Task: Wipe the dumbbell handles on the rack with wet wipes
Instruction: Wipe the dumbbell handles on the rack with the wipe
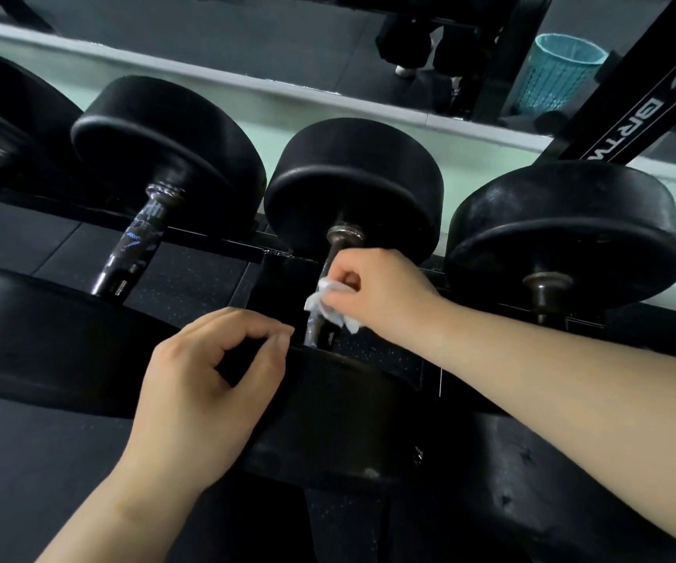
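Note:
Several black dumbbells lie side by side on a black rack (214, 241). My right hand (372, 294) grips a crumpled white wet wipe (324, 304) wrapped against the dark metal handle (320, 331) of the third dumbbell (356, 184). My left hand (210, 379) hovers over that dumbbell's near head (328, 420), with loosely curled fingers, thumb and forefinger close together, holding nothing. The neighbouring handle (133, 245) to the left shows a shiny patterned wrap. Another handle (545, 298) is at the right, mostly hidden.
A mirror behind the rack reflects a teal mesh bin (559, 71) and a person's legs (409, 46). A black slanted rack upright with white lettering (645, 103) rises at the right. Dark rubber floor (23, 481) lies below.

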A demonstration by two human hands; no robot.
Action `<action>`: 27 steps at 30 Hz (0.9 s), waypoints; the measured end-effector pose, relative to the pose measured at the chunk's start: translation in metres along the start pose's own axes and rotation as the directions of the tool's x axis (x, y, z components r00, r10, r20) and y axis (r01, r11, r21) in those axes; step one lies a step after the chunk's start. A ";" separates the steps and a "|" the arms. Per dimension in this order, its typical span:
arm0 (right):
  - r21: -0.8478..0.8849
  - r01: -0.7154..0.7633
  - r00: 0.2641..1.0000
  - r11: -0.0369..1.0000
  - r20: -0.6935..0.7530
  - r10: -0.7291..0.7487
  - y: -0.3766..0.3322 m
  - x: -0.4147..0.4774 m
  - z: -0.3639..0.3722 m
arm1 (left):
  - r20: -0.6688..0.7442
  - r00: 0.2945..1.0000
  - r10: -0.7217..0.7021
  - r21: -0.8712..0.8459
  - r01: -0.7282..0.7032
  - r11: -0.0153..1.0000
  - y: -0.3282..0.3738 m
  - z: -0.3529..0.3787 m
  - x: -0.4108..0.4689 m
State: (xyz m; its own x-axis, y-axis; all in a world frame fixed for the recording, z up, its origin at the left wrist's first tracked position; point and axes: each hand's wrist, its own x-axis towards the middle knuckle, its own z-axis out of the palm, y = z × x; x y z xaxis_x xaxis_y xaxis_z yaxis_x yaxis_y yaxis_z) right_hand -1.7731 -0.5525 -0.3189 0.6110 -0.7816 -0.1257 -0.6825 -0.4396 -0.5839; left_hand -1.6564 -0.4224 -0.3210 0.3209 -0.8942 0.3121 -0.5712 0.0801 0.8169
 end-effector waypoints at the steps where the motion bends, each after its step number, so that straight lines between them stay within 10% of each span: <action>1: -0.024 0.044 0.999 0.999 -0.025 -0.044 -0.001 0.001 -0.001 | -0.002 1.000 0.001 -0.003 -0.001 1.000 0.000 0.000 0.000; 6: -0.111 0.306 0.894 0.945 0.373 -0.246 -0.007 -0.006 0.001 | 0.009 1.000 0.014 0.005 -0.014 1.000 -0.001 -0.001 0.000; 12: -0.185 0.216 0.976 0.959 0.079 -0.205 -0.001 0.002 -0.008 | 0.004 1.000 0.022 -0.011 -0.022 1.000 -0.001 -0.001 0.000; 17: -0.172 0.357 0.899 0.918 0.331 -0.287 -0.008 -0.004 0.000 | 0.012 0.999 0.030 0.009 -0.030 0.999 -0.003 -0.002 0.001; 22: -0.170 0.157 0.986 0.973 -0.025 -0.164 0.001 0.006 -0.011 | 0.002 0.999 0.037 -0.003 -0.037 0.999 -0.002 -0.002 0.001; 27: -0.157 0.276 0.945 0.948 0.224 -0.238 -0.003 -0.002 0.000 | 0.017 0.998 0.056 -0.002 -0.056 0.998 -0.003 -0.002 0.002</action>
State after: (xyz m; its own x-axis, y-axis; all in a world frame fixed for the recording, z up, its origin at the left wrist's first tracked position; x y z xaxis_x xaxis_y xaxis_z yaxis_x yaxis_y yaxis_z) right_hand -1.7721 -0.5496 -0.3171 0.8299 -0.5346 -0.1596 -0.5413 -0.7023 -0.4623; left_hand -1.6524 -0.4232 -0.3220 0.2760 -0.8955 0.3493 -0.5865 0.1310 0.7993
